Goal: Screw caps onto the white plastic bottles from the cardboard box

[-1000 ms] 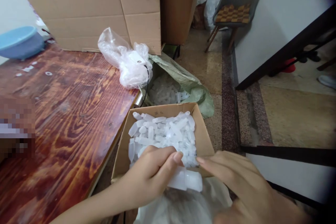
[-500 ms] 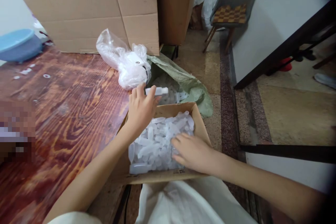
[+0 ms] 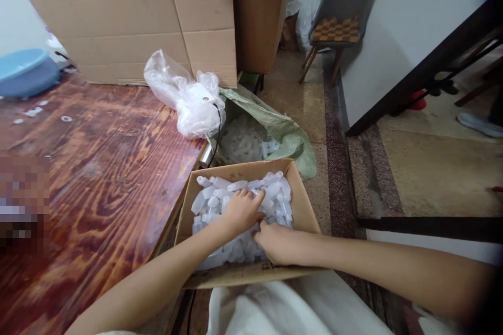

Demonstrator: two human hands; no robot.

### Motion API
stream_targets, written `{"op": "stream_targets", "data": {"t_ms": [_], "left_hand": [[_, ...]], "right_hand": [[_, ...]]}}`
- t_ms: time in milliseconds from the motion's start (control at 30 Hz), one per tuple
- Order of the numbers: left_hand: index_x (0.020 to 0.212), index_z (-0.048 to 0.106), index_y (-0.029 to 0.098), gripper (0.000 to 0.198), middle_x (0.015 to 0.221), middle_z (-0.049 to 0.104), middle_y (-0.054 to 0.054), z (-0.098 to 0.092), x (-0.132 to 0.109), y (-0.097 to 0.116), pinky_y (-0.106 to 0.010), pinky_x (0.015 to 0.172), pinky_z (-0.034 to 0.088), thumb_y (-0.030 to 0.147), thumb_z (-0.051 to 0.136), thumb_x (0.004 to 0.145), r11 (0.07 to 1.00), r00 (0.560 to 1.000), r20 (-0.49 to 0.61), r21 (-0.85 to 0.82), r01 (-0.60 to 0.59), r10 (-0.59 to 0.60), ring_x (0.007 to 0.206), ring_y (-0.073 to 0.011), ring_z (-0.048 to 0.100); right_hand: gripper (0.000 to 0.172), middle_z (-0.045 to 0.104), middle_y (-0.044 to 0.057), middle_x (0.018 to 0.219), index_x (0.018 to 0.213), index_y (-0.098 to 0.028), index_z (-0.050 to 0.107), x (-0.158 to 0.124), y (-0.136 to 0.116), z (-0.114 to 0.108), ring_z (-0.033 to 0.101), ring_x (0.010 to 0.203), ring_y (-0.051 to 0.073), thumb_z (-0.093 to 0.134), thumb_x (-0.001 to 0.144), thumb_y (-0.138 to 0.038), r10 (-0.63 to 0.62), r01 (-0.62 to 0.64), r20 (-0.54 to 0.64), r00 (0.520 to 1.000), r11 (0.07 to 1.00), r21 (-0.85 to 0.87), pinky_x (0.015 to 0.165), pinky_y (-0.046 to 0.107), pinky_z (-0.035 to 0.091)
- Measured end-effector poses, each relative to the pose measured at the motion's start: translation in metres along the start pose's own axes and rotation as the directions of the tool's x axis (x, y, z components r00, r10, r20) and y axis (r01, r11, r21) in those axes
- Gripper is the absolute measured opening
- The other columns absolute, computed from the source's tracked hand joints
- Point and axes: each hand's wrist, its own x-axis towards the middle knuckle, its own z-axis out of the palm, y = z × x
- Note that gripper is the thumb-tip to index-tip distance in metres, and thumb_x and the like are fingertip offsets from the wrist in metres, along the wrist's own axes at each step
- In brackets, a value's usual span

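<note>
A cardboard box (image 3: 251, 272) holds many small translucent white plastic bottles (image 3: 204, 196). My left hand (image 3: 241, 212) reaches into it over the pile, thumb and index finger apart, the other fingers resting on the bottles. Close beside it, my right hand (image 3: 279, 243) is low in the box near its front right part, with its fingers curled down among the bottles. Whatever those fingers grip is hidden. Just beyond the box, a green woven sack (image 3: 291, 131) lies with its mouth open, more of the same bottles (image 3: 241, 138) inside.
At the left is a red-brown wooden tabletop (image 3: 118, 167) with a blue basin (image 3: 29, 73) and white scraps. A plastic-wrapped white device (image 3: 200, 104) with a black cable sits by the sack. Large cardboard (image 3: 129, 21) stands behind. A grey chair (image 3: 346, 5) is farther back.
My left hand, which held a white plastic bottle above the box's far edge, has come back down into the box without it. My right hand has shifted slightly lower, its fingers more curled.
</note>
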Motion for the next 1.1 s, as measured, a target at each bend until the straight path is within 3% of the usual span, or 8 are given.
{"op": "stream_targets", "data": {"t_ms": [167, 267, 433, 567, 667, 833, 967, 1100], "left_hand": [[0.130, 0.050, 0.013, 0.046, 0.100, 0.068, -0.011, -0.005, -0.004, -0.002, -0.046, 0.087, 0.047, 0.025, 0.059, 0.087, 0.991, 0.999, 0.025, -0.126, 0.045, -0.042, 0.100, -0.0285, 0.063], [0.129, 0.051, 0.012, 0.047, 0.096, 0.070, -0.014, -0.018, -0.008, -0.008, -0.045, 0.084, 0.048, 0.017, 0.055, 0.082, 0.967, 0.997, 0.017, -0.243, 0.071, -0.069, 0.096, -0.0318, 0.066], [0.132, 0.051, 0.016, 0.046, 0.104, 0.071, -0.013, -0.042, -0.012, -0.016, -0.040, 0.085, 0.048, 0.021, 0.041, 0.088, 0.867, 0.993, -0.026, -0.491, 0.085, -0.112, 0.098, -0.0291, 0.066], [0.123, 0.058, 0.019, 0.043, 0.077, 0.069, -0.002, -0.058, -0.017, -0.012, -0.031, 0.072, 0.050, 0.021, 0.031, 0.089, 0.717, 0.986, -0.029, -0.691, 0.098, -0.163, 0.076, -0.0204, 0.067], [0.114, 0.061, 0.019, 0.042, 0.066, 0.062, 0.002, -0.066, -0.023, -0.007, -0.027, 0.060, 0.048, 0.020, 0.029, 0.087, 0.587, 0.977, -0.020, -0.802, 0.110, -0.211, 0.063, -0.0168, 0.062], [0.105, 0.060, 0.018, 0.028, 0.058, 0.055, 0.005, -0.068, -0.029, -0.002, -0.022, 0.050, 0.043, 0.032, 0.045, 0.087, 0.410, 0.980, 0.010, -0.908, 0.092, -0.197, 0.052, -0.0132, 0.057], [0.103, 0.058, 0.018, 0.036, 0.071, 0.059, 0.004, -0.063, -0.030, 0.001, -0.021, 0.051, 0.043, 0.045, 0.064, 0.080, 0.316, 0.984, 0.004, -0.947, 0.061, -0.178, 0.053, -0.0095, 0.055], [0.101, 0.053, 0.019, 0.042, 0.072, 0.060, 0.004, -0.057, -0.030, 0.006, -0.020, 0.052, 0.045, 0.050, 0.069, 0.078, 0.215, 0.978, 0.003, -0.975, 0.048, -0.208, 0.054, -0.0090, 0.056]], "right_hand": [[0.010, 0.062, 0.007, 0.104, 0.090, -0.013, 0.064, -0.014, -0.005, -0.021, 0.061, 0.090, 0.020, 0.068, 0.081, -0.011, 0.056, -0.023, -0.114, 0.992, 0.962, 0.272, 0.083, 0.041, 0.052], [0.011, 0.057, 0.009, 0.110, 0.087, -0.015, 0.062, -0.023, -0.008, -0.034, 0.060, 0.088, 0.020, 0.064, 0.077, -0.010, 0.178, -0.038, -0.209, 0.962, 0.841, 0.540, 0.076, 0.036, 0.053], [0.019, 0.058, 0.002, 0.083, 0.091, -0.018, 0.059, -0.036, -0.008, -0.043, 0.058, 0.064, 0.013, 0.062, 0.083, -0.035, 0.361, 0.019, -0.161, 0.919, 0.367, 0.930, 0.049, 0.023, 0.047], [0.031, 0.060, 0.001, 0.080, 0.090, -0.019, 0.062, -0.038, -0.008, -0.043, 0.055, 0.057, 0.010, 0.072, 0.074, -0.044, 0.475, 0.198, -0.186, 0.860, 0.025, 0.980, 0.042, 0.019, 0.039], [0.033, 0.059, -0.001, 0.081, 0.085, -0.021, 0.061, -0.036, -0.012, -0.042, 0.052, 0.054, 0.008, 0.079, 0.069, -0.043, 0.561, 0.334, -0.218, 0.799, -0.112, 0.936, 0.039, 0.017, 0.034], [0.035, 0.054, -0.006, 0.069, 0.083, -0.019, 0.063, -0.030, -0.024, -0.041, 0.045, 0.047, 0.005, 0.085, 0.064, -0.039, 0.621, 0.464, -0.273, 0.735, -0.168, 0.870, 0.036, 0.016, 0.027], [0.037, 0.054, -0.006, 0.066, 0.082, -0.019, 0.062, -0.026, -0.035, -0.037, 0.045, 0.046, 0.005, 0.086, 0.064, -0.041, 0.654, 0.513, -0.302, 0.693, -0.153, 0.845, 0.036, 0.016, 0.028], [0.036, 0.056, -0.006, 0.070, 0.085, -0.022, 0.060, -0.020, -0.043, -0.029, 0.045, 0.047, 0.006, 0.082, 0.068, -0.045, 0.699, 0.576, -0.354, 0.621, -0.100, 0.811, 0.037, 0.017, 0.031]]}}
